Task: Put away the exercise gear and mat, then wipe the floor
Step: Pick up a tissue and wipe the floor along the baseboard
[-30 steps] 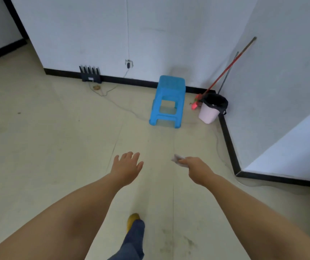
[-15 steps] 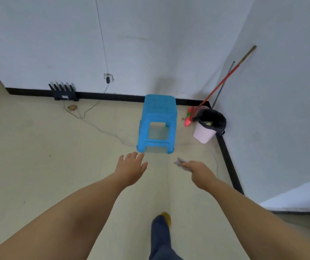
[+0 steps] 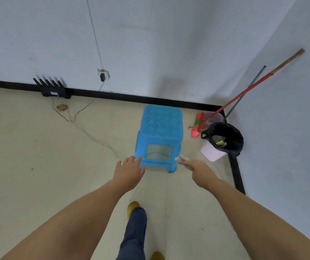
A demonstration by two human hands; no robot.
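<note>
White wad: small tissue (image 3: pixel 182 160) pinched in right hand (image 3: pixel 201 172), just beside stool (image 3: pixel 159 136).
Left hand (image 3: pixel 129 172): spread, empty.
Bin (image 3: pixel 222 140): near, right.
Tip: likely step past stool, release over bin mouth.

Bare forearms (image 3: pixel 86 209), dark blue trousers (image 3: pixel 134 233) and mustard-yellow shoes (image 3: pixel 132 206).

Crumpled pale cloth (image 3: pixel 182 160) in right hand (image 3: pixel 201 172)
</note>
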